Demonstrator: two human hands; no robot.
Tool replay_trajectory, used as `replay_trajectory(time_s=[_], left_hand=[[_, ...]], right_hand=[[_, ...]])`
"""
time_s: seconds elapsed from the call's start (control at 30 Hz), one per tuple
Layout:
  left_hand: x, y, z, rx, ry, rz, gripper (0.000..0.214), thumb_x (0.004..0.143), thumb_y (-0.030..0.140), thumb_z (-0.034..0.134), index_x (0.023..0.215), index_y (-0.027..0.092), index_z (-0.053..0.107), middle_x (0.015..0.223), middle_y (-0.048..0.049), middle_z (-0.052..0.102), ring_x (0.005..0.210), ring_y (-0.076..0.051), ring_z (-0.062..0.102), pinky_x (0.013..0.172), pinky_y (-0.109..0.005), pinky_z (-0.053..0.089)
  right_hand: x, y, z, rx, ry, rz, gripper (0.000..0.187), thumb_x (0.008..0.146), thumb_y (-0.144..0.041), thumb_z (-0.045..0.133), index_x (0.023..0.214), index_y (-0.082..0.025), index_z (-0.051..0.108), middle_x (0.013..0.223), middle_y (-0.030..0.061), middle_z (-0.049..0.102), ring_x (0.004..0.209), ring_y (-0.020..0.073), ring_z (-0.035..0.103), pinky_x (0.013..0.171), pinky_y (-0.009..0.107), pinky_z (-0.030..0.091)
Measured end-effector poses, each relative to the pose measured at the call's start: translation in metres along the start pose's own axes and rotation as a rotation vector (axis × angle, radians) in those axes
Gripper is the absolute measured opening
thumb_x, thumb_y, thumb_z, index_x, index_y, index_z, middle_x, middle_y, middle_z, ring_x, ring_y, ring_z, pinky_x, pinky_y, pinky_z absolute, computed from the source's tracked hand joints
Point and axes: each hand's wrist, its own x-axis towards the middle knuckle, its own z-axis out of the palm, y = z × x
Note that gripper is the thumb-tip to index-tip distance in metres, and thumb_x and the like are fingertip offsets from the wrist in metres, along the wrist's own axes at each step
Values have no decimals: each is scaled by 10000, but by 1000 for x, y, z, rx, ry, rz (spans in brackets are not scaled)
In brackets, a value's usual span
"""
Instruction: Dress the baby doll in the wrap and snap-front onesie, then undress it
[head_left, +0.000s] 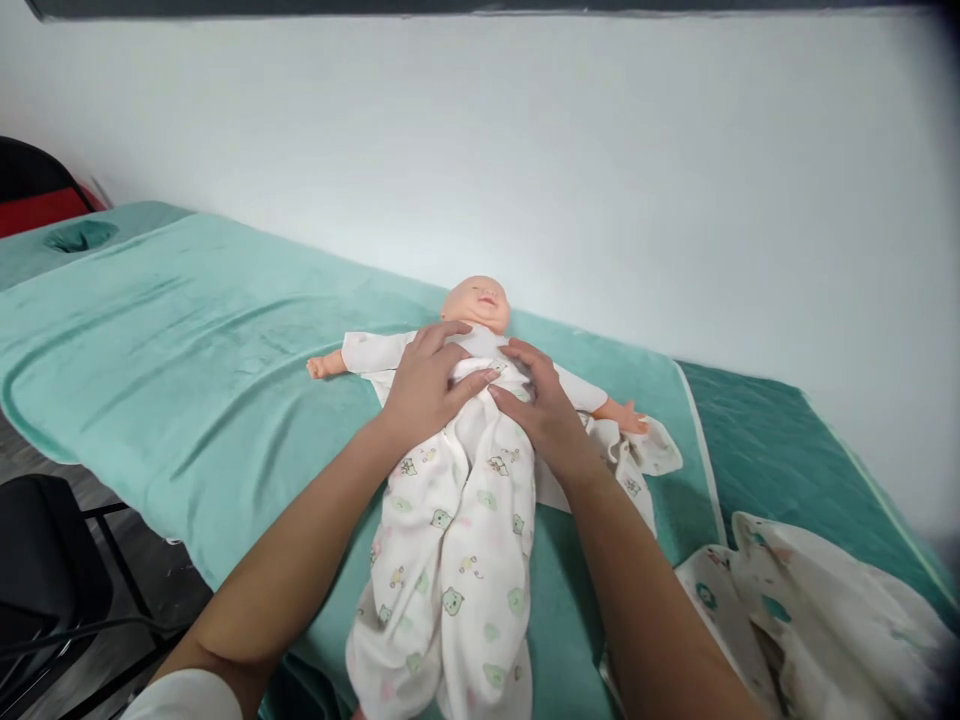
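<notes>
A baby doll lies on its back on a teal-covered table, arms spread, dressed in a white top and white printed trousers. My left hand rests on the doll's chest, fingers curled and pinching the white fabric at the waist. My right hand lies beside it on the doll's belly, fingertips pressed to the same fold of cloth. A printed cloth sticks out from under the doll's side.
Another printed garment lies bunched at the table's near right. A white wall runs behind the table. A black chair stands at lower left, and a red and black seat at far left.
</notes>
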Motion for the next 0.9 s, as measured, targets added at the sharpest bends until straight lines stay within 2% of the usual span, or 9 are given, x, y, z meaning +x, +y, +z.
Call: replay_trajectory(time_s=[0.07,0.2,0.33,0.4,0.5,0.6,0.67,0.77,0.9], left_hand=[[-3,2,-1,76,-9,82,328,991,447,490,790,206,582,1261,-88,621,1203,-236,530,1034,-413,414],[-7,2,-2,267,-67,138,436,1038,439,348,762,201,587,930,-86,654,942,-224,559,867,-397,405],[-11,-1,-2,394,-80,144,509,1051,439,287,714,201,585,755,-72,628,828,-217,554,789,-393,351],[-13,-2,-2,425,-66,150,529,1055,436,271,704,200,588,725,-67,629,799,-211,559,774,-391,334],[-15,-5,-3,451,-43,168,539,1061,421,261,701,198,594,703,-63,638,768,-206,567,759,-389,320],[-15,-12,-2,434,-22,164,541,1062,411,261,691,198,591,690,-62,633,755,-202,570,757,-383,317],[-14,-17,-1,403,-4,148,531,1061,406,272,683,200,583,692,-60,624,764,-201,570,767,-380,321],[-21,-21,-6,329,15,106,508,1054,407,304,647,206,533,692,-47,598,783,-198,560,770,-373,331],[-64,-13,-27,158,-40,73,505,1044,408,315,581,217,378,636,-18,504,737,-177,511,758,-354,359]], right_hand=[[-1,-6,3,-39,26,-23,426,784,-443,713,1158,-284,590,1466,70,493,1377,289,435,1169,519,297],[-5,-17,10,-139,91,-134,232,820,-441,683,928,-260,586,1377,71,566,1323,292,478,1157,541,275],[-19,-25,9,-214,117,-202,201,874,-421,640,786,-246,596,1315,59,598,1263,281,497,1131,523,289],[-37,-28,6,-217,126,-190,284,906,-417,605,692,-232,577,1245,61,618,1214,276,510,1092,503,321],[-77,-31,2,-153,195,-159,456,949,-418,544,554,-210,453,1094,66,627,1073,254,559,996,458,380],[-112,-31,6,-105,237,-140,450,955,-416,546,567,-207,455,950,49,612,922,218,572,872,395,416],[-120,-29,13,-134,237,-108,414,943,-430,562,602,-213,470,798,23,569,805,195,539,773,356,407],[-111,-25,24,-244,320,-28,490,919,-470,563,567,-220,331,577,-27,369,621,154,399,655,324,337],[-92,-21,35,-242,362,36,560,944,-531,488,565,-220,218,536,-37,227,550,123,277,573,307,256]])
